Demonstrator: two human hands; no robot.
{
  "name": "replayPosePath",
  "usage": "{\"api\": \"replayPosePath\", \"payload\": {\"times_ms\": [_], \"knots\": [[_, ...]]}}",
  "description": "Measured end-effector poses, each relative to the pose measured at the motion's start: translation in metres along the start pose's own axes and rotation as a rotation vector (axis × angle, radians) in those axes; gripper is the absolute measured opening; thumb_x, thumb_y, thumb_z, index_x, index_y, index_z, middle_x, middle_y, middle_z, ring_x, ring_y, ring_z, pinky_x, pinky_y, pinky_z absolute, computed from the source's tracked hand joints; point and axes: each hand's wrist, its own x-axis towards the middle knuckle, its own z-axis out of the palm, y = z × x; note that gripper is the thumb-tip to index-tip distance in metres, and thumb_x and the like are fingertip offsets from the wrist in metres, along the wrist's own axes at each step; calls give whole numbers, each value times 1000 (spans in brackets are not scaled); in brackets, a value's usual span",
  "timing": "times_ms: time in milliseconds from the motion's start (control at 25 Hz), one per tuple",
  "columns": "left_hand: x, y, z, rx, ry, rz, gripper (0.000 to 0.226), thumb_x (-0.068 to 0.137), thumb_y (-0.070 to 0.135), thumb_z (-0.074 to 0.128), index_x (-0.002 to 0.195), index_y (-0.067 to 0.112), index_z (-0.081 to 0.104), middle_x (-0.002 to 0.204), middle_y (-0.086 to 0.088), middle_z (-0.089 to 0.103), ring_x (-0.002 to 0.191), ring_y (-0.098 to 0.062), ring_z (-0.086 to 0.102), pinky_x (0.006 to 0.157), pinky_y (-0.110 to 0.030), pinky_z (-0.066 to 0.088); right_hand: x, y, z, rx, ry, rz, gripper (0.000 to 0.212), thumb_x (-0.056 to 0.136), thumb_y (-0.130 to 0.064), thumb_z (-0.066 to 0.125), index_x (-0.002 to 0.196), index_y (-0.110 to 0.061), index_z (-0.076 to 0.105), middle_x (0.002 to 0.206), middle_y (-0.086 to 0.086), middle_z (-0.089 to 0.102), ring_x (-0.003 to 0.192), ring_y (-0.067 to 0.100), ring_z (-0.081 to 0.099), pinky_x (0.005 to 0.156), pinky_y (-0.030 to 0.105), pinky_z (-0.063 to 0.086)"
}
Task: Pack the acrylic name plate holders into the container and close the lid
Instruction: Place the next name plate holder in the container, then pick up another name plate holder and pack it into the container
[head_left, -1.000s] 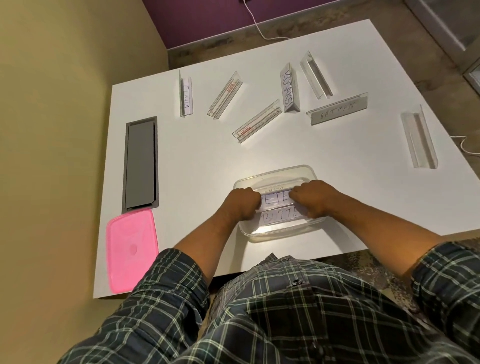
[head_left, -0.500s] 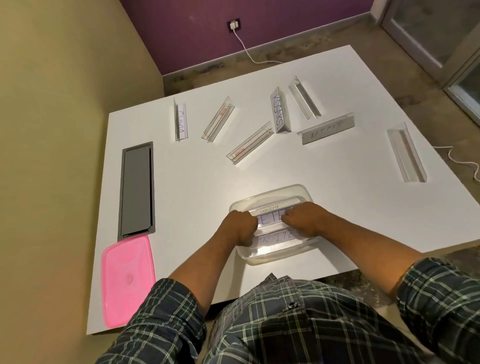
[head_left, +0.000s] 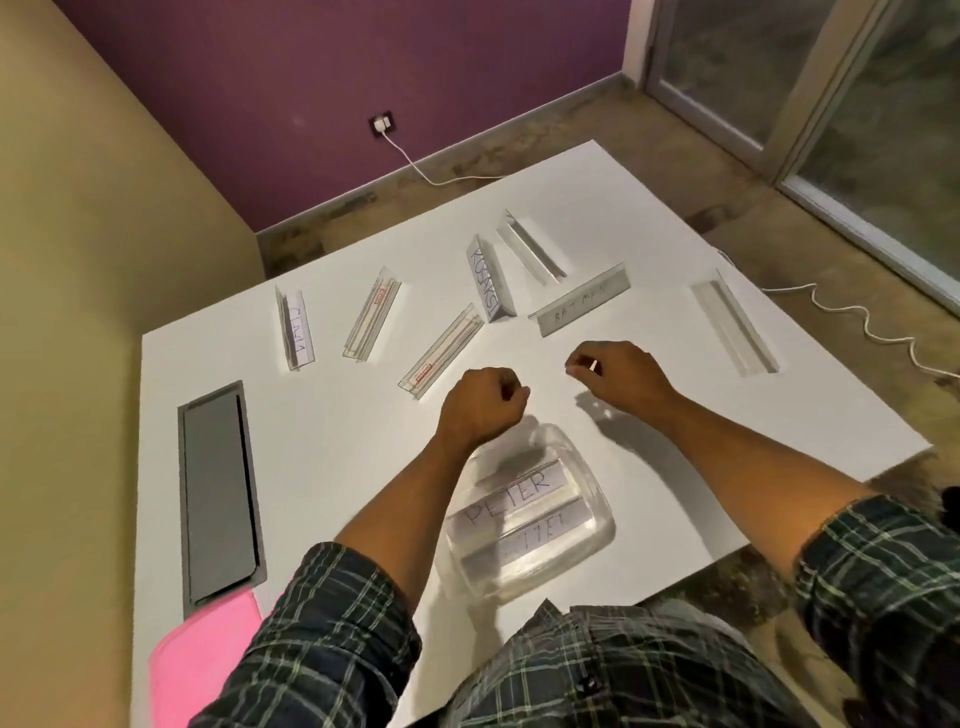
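A clear plastic container sits at the table's near edge with name plate holders inside; the top one reads PETER. Its pink lid lies at the near left corner. Several acrylic holders are spread across the far half of the table, among them a clear one just beyond my left hand, the BATMAN holder beyond my right hand, and a clear one at the far right. My left hand and my right hand hover beyond the container, fingers curled, holding nothing.
A grey cable hatch is set into the white table on the left. A yellow wall runs close along the left side. A white cable trails over the floor at the right, past the table's edge.
Both hands have lifted out of the container and moved away from me, toward the loose holders. The holder they were pressing stays in the container. The camera has tilted up.
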Motion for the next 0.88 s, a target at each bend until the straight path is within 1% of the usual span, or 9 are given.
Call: {"api": "replayPosePath", "payload": {"times_ms": [40,120,160,240,360,480,640,800,880], "knots": [[16,3,0,-31,-37,-23,27,87,43,59,100,23,72,92,5,74,90,-18,68,81,-33,55,9,12,-6,31,-15,97,17,89,-42,67,104,-34,68,95,-16,71,84,11,68,78,31,52],[45,5,2,-39,-166,-80,51,91,46,62,133,17,58,118,-6,71,113,-25,64,95,-33,48,24,37,-16,16,-103,236,44,86,-40,73,127,-29,60,117,-7,69,102,17,68,91,35,51],[57,5,5,-31,-231,-113,64,92,47,62,144,14,46,132,-12,64,123,-29,58,102,-34,44,31,47,-21,-6,-149,285,59,85,-41,75,137,-26,53,128,-2,65,113,19,65,98,36,49],[76,2,13,-19,-310,-148,81,92,47,62,155,9,27,150,-17,47,137,-33,47,111,-37,38,46,68,-32,-28,-195,346,80,83,-43,78,149,-20,39,142,6,57,128,25,57,105,40,45],[96,-3,23,-69,-318,-168,90,92,43,66,158,8,16,158,-16,36,142,-32,41,115,-38,34,75,91,-47,-39,-206,358,92,81,-44,79,154,-15,31,148,14,51,134,31,51,108,45,43],[117,0,30,-112,-279,-201,93,91,41,67,159,8,11,160,-15,32,144,-31,38,114,-35,34,104,107,-58,-122,-194,329,94,84,-44,76,157,-15,26,153,14,45,138,32,46,110,45,41],[144,8,42,-229,-221,-204,95,90,39,68,159,12,9,159,-12,35,142,-31,40,114,-36,36,138,124,-58,-70,-181,318,101,84,-41,78,160,-13,16,163,11,28,149,28,31,119,40,29],[165,13,57,-622,-201,-350,105,88,33,74,160,21,-1,166,-6,18,150,-25,27,119,-44,31,170,133,-53,-14,-158,365,100,84,-28,80,160,-13,17,163,14,28,147,30,33,118,38,30],[176,14,64,-761,-194,-410,105,88,30,74,160,24,-4,167,-3,15,150,-24,27,119,-48,31,182,137,-47,-3,-148,356,100,82,-19,80,160,-15,16,162,13,29,147,29,34,117,36,32]]}}
